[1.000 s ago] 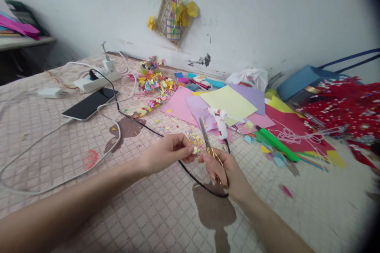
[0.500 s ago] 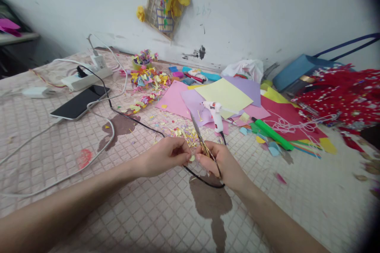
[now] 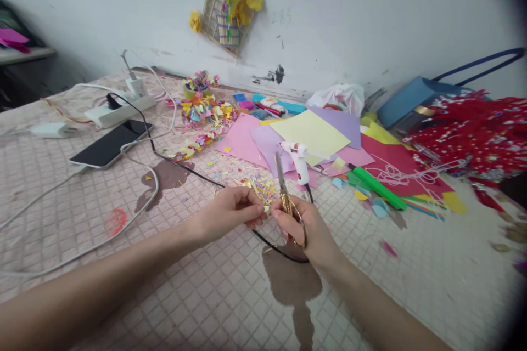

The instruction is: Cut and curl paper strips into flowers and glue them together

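Gold-handled scissors (image 3: 282,186) are in my right hand (image 3: 307,227), held in the palm with their blades pointing up and away. The thumb and fingertips of that hand are pinched toward my left hand (image 3: 236,208), whose fingers are also closed in a pinch. A small bit of pale yellow paper (image 3: 267,209) shows between the two sets of fingertips, partly hidden. Below and behind the hands runs a black cord (image 3: 275,248). Just beyond them lie many tiny paper scraps (image 3: 263,189), and a white glue gun (image 3: 300,164) rests near the scissor blades.
Coloured paper sheets (image 3: 310,131) spread across the table's back, beside a green marker-like stick (image 3: 379,187) and white string (image 3: 405,174). At left are a phone (image 3: 111,143), a power strip (image 3: 119,109) and white cables. Paper-flower garlands (image 3: 209,109) lie behind; red decorated material (image 3: 477,131) is at right.
The scissors have tilted, their tips swinging to the right. Both hands' fingertips have shifted slightly, and the bit of yellow paper shows a little higher between them.
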`<control>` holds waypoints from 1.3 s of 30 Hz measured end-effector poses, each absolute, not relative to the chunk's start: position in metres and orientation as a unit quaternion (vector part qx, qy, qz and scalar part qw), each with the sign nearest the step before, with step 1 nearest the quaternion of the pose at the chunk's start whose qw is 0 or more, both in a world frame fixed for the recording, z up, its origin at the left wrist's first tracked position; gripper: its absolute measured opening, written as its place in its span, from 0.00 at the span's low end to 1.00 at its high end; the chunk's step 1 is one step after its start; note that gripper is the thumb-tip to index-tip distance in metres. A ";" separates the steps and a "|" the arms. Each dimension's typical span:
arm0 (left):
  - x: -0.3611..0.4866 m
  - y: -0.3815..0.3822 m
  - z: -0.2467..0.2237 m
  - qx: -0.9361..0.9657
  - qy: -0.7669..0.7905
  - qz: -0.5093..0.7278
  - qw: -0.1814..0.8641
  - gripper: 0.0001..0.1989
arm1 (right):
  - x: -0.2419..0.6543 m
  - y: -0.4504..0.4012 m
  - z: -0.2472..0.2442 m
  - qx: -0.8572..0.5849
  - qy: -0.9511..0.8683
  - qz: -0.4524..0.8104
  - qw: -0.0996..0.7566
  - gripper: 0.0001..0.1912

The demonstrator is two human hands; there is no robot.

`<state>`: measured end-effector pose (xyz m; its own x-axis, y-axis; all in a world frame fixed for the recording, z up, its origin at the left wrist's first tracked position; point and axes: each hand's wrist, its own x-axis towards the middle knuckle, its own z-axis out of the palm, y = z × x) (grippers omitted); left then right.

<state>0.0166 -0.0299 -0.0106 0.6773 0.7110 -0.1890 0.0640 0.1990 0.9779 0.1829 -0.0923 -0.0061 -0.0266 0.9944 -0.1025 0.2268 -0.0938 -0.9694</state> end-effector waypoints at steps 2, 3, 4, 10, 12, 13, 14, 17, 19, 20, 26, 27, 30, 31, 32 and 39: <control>0.015 -0.027 -0.007 0.582 0.336 0.244 0.699 0.08 | 0.185 -0.093 -0.007 -0.558 -0.532 0.494 0.401 0.14; 0.014 -0.025 -0.005 0.579 0.338 0.250 0.699 0.08 | 0.186 -0.093 -0.007 -0.551 -0.529 0.507 0.400 0.16; 0.013 -0.023 -0.004 0.576 0.338 0.256 0.699 0.08 | 0.187 -0.094 -0.007 -0.543 -0.526 0.521 0.397 0.17; 0.007 -0.017 -0.001 0.569 0.323 0.261 0.710 0.10 | 0.193 -0.094 -0.007 -0.545 -0.543 0.520 0.370 0.21; 0.008 -0.019 -0.002 0.587 0.314 0.242 0.706 0.10 | 0.193 -0.093 -0.008 -0.556 -0.550 0.496 0.378 0.18; 0.009 -0.020 -0.002 0.598 0.312 0.233 0.700 0.10 | 0.193 -0.092 -0.008 -0.559 -0.552 0.490 0.377 0.17; 0.010 -0.022 -0.003 0.610 0.310 0.226 0.694 0.09 | 0.192 -0.091 -0.008 -0.560 -0.554 0.489 0.374 0.16; 0.013 -0.027 -0.006 0.635 0.301 0.214 0.679 0.09 | 0.189 -0.090 -0.005 -0.559 -0.562 0.489 0.364 0.13; 0.014 -0.029 -0.009 0.642 0.289 0.208 0.679 0.08 | 0.187 -0.091 -0.003 -0.555 -0.564 0.492 0.364 0.11; 0.014 -0.029 -0.010 0.643 0.285 0.206 0.680 0.09 | 0.186 -0.091 -0.003 -0.553 -0.564 0.492 0.366 0.10; 0.016 -0.030 -0.013 0.600 0.301 0.206 0.712 0.10 | 0.186 -0.093 -0.007 -0.559 -0.561 0.472 0.387 0.09; 0.017 -0.030 -0.013 0.586 0.304 0.207 0.722 0.10 | 0.186 -0.093 -0.007 -0.562 -0.558 0.470 0.390 0.10; 0.017 -0.031 -0.012 0.554 0.306 0.216 0.743 0.11 | 0.185 -0.094 -0.009 -0.562 -0.552 0.474 0.394 0.13; 0.016 -0.030 -0.011 0.551 0.306 0.222 0.744 0.11 | 0.185 -0.094 -0.009 -0.561 -0.547 0.480 0.396 0.14; 0.016 -0.029 -0.011 0.549 0.308 0.230 0.742 0.11 | 0.185 -0.094 -0.009 -0.558 -0.539 0.490 0.397 0.16; 0.010 -0.019 -0.006 0.517 0.327 0.290 0.736 0.12 | 0.190 -0.099 -0.004 -0.546 -0.500 0.573 0.351 0.23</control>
